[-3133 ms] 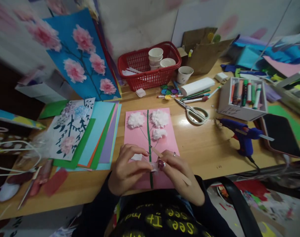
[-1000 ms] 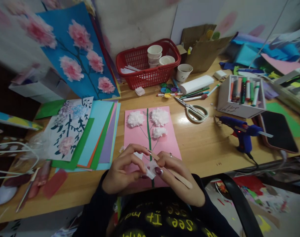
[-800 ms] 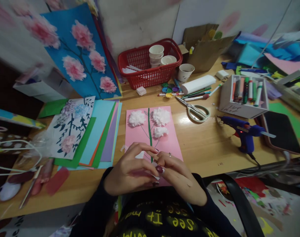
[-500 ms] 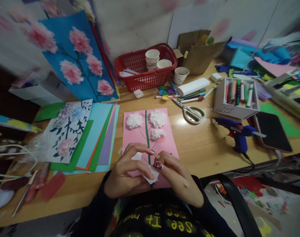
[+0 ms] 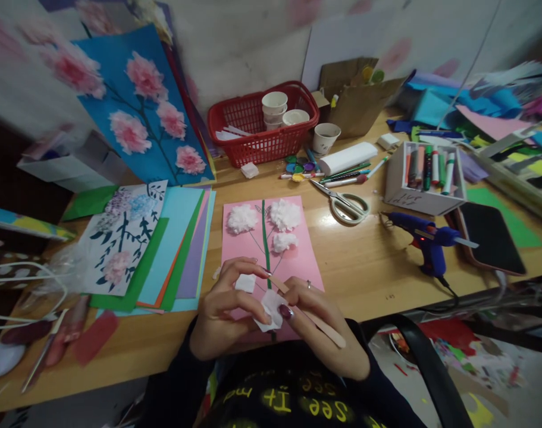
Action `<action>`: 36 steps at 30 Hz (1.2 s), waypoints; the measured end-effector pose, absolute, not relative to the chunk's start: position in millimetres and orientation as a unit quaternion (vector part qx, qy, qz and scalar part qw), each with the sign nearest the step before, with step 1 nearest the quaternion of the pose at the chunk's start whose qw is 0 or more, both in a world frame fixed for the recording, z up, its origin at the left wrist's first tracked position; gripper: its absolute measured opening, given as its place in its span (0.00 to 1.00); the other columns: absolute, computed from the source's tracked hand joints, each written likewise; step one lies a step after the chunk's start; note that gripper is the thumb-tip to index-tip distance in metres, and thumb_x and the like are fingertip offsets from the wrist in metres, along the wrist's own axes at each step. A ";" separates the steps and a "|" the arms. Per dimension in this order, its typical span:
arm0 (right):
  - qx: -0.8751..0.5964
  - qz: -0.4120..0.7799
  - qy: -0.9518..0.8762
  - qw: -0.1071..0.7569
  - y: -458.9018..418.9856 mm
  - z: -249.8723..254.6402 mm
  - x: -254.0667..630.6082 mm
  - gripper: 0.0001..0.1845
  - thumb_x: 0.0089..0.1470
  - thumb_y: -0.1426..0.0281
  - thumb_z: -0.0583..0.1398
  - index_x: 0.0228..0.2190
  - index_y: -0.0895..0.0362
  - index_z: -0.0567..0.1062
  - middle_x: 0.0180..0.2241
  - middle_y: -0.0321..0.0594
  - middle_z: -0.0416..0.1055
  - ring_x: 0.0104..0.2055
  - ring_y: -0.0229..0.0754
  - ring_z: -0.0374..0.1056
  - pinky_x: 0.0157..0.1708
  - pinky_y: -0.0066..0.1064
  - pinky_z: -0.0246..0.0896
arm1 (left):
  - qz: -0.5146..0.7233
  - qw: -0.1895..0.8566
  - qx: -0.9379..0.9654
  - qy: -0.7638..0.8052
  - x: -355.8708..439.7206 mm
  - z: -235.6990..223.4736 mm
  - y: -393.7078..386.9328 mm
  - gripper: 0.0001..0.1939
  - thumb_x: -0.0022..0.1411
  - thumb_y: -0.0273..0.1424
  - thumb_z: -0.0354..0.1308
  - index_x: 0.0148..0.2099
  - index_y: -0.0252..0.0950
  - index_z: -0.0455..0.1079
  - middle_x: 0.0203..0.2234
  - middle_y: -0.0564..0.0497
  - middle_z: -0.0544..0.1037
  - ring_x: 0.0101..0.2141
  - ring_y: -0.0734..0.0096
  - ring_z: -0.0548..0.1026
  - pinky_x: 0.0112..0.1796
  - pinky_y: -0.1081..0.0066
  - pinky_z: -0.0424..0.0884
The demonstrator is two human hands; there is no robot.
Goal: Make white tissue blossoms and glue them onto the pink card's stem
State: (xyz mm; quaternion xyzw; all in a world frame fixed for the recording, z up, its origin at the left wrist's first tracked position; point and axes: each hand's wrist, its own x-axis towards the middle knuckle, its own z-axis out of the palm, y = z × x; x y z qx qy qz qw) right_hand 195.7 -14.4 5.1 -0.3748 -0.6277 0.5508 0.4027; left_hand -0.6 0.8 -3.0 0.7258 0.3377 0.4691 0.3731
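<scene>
My left hand [image 5: 228, 306] is closed on a small square of white tissue paper [image 5: 273, 309], pinched near its edge. A flat wooden craft stick [image 5: 331, 333] lies across my right hand [image 5: 328, 312], held in its fingers. The stick's far tip is by my left index fingertip, and my right thumb presses at the tissue. Under both hands lies a pink sheet [image 5: 304, 249] with a green stem [image 5: 265, 238] and fluffy white tissue flowers [image 5: 285, 214]. Another folded white tissue piece [image 5: 245, 283] rests on the sheet beside my left fingers.
Scissors [image 5: 348, 208] and a blue glue gun [image 5: 426, 235] lie to the right, near a marker box [image 5: 425, 184] and a phone [image 5: 491, 238]. Behind are a red basket [image 5: 262, 145] and a paper cup [image 5: 326, 138]. Coloured paper [image 5: 163, 249] is stacked at left.
The craft stick has turned within my right hand, so more of its length shows. The tissue paper has opened slightly between my fingers.
</scene>
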 end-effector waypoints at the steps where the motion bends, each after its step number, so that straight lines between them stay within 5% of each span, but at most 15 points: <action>1: -0.374 0.554 -0.627 0.400 -14.3 4.5 195.9 0.10 0.61 0.71 0.54 0.26 0.54 0.65 0.28 0.34 0.61 0.32 0.39 0.60 0.34 0.32 0.54 | 0.471 0.379 0.723 0.335 -0.8 -3.8 0.7 0.04 0.56 0.31 0.68 0.30 0.43 0.76 0.46 0.48 0.74 0.53 0.58 0.67 0.53 0.55 0.64; 23: -0.392 0.556 -0.612 0.404 -7.6 -8.7 197.3 0.11 0.63 0.68 0.54 0.27 0.54 0.65 0.28 0.33 0.60 0.31 0.38 0.59 0.33 0.31 0.53 | 0.526 0.561 0.573 0.284 -18.5 -11.2 -1.3 0.12 0.54 0.35 0.69 0.22 0.40 0.74 0.42 0.48 0.74 0.46 0.60 0.71 0.47 0.59 0.67; 28: -0.433 0.486 -0.655 0.385 -7.9 -15.3 199.2 0.09 0.63 0.69 0.54 0.30 0.55 0.68 0.30 0.35 0.61 0.33 0.39 0.60 0.35 0.32 0.54 | 0.417 0.570 0.570 0.420 -28.9 -11.5 -0.9 0.07 0.51 0.32 0.71 0.27 0.39 0.76 0.22 0.54 0.73 0.26 0.72 0.69 0.29 0.72 0.65; 33: -0.454 0.422 -0.671 0.406 -6.2 -24.7 203.4 0.07 0.64 0.71 0.54 0.33 0.55 0.70 0.32 0.37 0.63 0.34 0.39 0.62 0.35 0.31 0.57 | 0.335 0.417 0.592 0.603 -15.5 -15.7 2.8 0.11 0.51 0.30 0.69 0.39 0.39 0.77 0.30 0.51 0.76 0.28 0.71 0.68 0.31 0.72 0.65; 36: -0.457 0.399 -0.671 0.426 -5.5 -26.1 204.1 0.06 0.63 0.72 0.54 0.33 0.55 0.70 0.31 0.36 0.63 0.32 0.38 0.63 0.33 0.30 0.57 | 0.382 0.454 0.541 0.596 2.3 -12.3 4.2 0.11 0.55 0.35 0.66 0.40 0.37 0.76 0.33 0.49 0.77 0.30 0.71 0.70 0.33 0.72 0.67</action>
